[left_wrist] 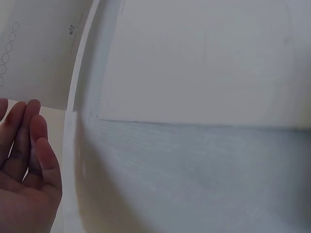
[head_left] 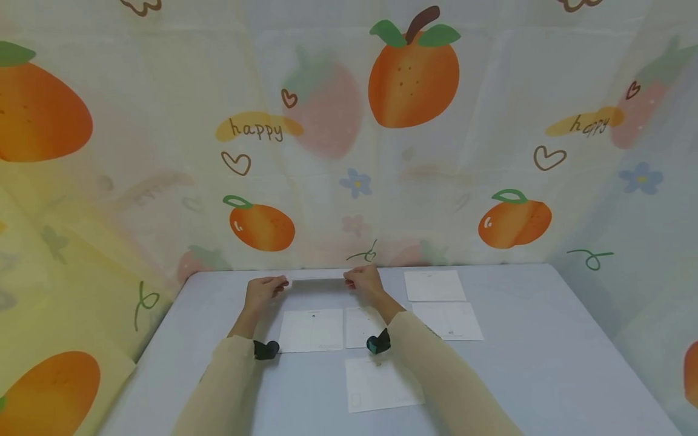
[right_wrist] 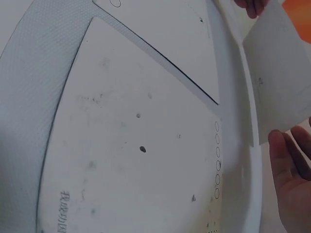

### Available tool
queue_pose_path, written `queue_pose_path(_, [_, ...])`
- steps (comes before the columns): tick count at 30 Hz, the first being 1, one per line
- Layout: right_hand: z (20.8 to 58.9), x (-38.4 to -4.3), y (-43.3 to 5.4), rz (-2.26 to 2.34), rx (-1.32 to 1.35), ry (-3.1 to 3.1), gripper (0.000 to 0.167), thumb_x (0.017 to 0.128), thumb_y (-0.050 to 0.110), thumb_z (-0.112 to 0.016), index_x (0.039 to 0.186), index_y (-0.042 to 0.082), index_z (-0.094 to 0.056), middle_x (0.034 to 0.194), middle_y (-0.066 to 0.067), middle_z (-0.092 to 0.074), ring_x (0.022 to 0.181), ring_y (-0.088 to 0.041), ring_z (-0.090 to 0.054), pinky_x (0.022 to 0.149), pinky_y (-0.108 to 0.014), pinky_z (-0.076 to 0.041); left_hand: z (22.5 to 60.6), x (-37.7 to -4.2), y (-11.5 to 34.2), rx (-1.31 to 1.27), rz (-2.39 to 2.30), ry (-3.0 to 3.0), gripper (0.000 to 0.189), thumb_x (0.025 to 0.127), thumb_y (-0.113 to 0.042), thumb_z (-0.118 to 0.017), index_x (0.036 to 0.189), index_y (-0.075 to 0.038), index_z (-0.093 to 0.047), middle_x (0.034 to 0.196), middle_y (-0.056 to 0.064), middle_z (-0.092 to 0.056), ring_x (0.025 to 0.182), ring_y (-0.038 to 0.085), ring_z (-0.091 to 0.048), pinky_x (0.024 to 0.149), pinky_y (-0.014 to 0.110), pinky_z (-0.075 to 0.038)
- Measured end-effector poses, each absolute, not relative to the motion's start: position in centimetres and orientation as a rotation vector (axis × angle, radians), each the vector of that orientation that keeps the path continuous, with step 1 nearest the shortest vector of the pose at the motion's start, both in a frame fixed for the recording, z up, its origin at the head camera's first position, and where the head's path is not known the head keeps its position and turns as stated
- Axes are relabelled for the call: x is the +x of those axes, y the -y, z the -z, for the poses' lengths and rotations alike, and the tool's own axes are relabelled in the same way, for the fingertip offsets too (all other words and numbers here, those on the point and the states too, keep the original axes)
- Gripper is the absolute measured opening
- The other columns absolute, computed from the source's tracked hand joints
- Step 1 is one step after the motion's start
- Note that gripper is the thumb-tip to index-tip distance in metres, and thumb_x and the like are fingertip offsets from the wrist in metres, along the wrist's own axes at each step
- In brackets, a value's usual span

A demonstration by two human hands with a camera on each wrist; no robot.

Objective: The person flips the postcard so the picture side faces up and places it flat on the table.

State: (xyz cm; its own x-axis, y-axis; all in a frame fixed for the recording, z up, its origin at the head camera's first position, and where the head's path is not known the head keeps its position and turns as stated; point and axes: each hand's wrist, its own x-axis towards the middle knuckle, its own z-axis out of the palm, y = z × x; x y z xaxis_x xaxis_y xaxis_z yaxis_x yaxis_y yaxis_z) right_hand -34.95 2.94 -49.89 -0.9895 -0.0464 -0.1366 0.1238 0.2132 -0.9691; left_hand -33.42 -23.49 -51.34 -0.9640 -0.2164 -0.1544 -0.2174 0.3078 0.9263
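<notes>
A person's two bare hands hold a white card point(left_wrist: 41, 58) above the far side of a pale tabletop point(head_left: 537, 369), left of centre. The left hand point(head_left: 265, 290) grasps its left end and the right hand point(head_left: 366, 280) its right end, fingers at the edges; seen from the head, the card is a thin strip. The left wrist view shows a row of small circles printed on it.

Five more cards lie flat. The left card point(head_left: 312, 332) sits nearer than the held one; just beside it is the middle card point(head_left: 358, 330), partly hidden by the right arm. The near card point(head_left: 382, 387) lies closest, at a slight tilt. To the right are two others — the far-right card point(head_left: 435, 287) and, just nearer, the lower-right card point(head_left: 449, 322).

Both sleeves point(head_left: 223, 381) are cream. Beyond hangs a patterned cloth point(head_left: 327, 181) — oranges, strawberries, hearts and the word "happy".
</notes>
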Motion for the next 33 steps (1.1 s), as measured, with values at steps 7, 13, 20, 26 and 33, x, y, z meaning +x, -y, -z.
queue_pose_path(7, [50.3,-35.2,-2.7,1.78,0.094,-2.411,0.016,0.086,0.004,-0.067,0.098,-0.004,-0.073,0.097,-0.017,-0.074,0.074,-0.012,-0.065,0.075,-0.029,-0.057,51.2,-33.1,23.2,-0.47,-1.754,-2.532,0.035,0.097,-0.024,-0.057,0.117,0.002,-0.067,0.11,0.018,-0.07,0.093,0.023,-0.061,0.079,0.023,-0.051])
queue_pose_path(13, [50.8,-35.5,-2.7,1.714,0.101,-2.442,0.015,0.085,0.003,-0.067,0.098,-0.002,-0.073,0.098,-0.016,-0.074,0.075,-0.014,-0.065,0.068,-0.023,-0.054,51.2,-32.9,23.0,-0.48,-1.721,-2.538,0.034,0.097,-0.021,-0.056,0.118,0.003,-0.067,0.111,0.019,-0.068,0.095,0.024,-0.062,0.083,0.027,-0.051])
queue_pose_path(20, [51.6,-35.8,-2.7,1.668,0.092,-2.481,0.014,0.085,0.002,-0.067,0.097,-0.001,-0.073,0.098,-0.015,-0.074,0.073,-0.013,-0.065,0.067,-0.022,-0.054,51.3,-32.8,22.9,-0.507,-1.699,-2.511,0.032,0.097,-0.022,-0.057,0.118,0.001,-0.067,0.115,0.017,-0.066,0.095,0.023,-0.06,0.085,0.028,-0.051])
queue_pose_path(26, [51.7,-35.8,-2.5,1.68,0.102,-2.495,0.014,0.084,-0.001,-0.067,0.097,-0.003,-0.073,0.094,-0.015,-0.073,0.068,-0.011,-0.061,0.062,-0.021,-0.052,51.9,-33.2,22.8,-0.504,-1.661,-2.551,0.03,0.096,-0.02,-0.059,0.116,0.001,-0.068,0.115,0.019,-0.066,0.092,0.023,-0.059,0.08,0.024,-0.051])
queue_pose_path(33, [51.3,-35.4,-2.4,1.647,0.064,-2.522,0.017,0.082,-0.002,-0.068,0.098,-0.003,-0.072,0.102,-0.016,-0.072,0.072,-0.013,-0.063,0.063,-0.021,-0.052,51.9,-33.4,22.5,-0.497,-1.608,-2.587,0.029,0.095,-0.02,-0.062,0.113,0.002,-0.069,0.111,0.019,-0.068,0.089,0.023,-0.06,0.078,0.026,-0.049])
